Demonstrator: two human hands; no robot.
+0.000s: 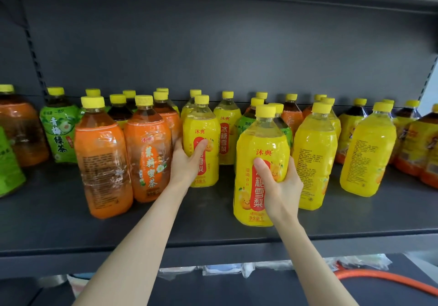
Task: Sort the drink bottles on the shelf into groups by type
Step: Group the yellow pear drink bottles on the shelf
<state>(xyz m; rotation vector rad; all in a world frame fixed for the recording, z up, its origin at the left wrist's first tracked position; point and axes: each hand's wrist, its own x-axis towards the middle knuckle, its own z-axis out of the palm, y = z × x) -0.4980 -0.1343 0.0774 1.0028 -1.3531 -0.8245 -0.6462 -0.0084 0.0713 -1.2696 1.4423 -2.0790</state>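
**On the dark shelf: both hands on yellow bottles**

Near left stand orange bottles (104,161). Left hand (187,161) wraps a yellow bottle (201,139) mid-shelf; right hand (282,182) grips the nearest yellow bottle (260,144), with more bottles right.

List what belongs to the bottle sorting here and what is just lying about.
Part of the job:
yellow bottle in right hand
yellow bottle in left hand
orange bottles
green bottle
shelf

Lying about:
orange hose
plastic packets below the shelf

Glossy plastic bottles (260,163), matt shelf (59,222)
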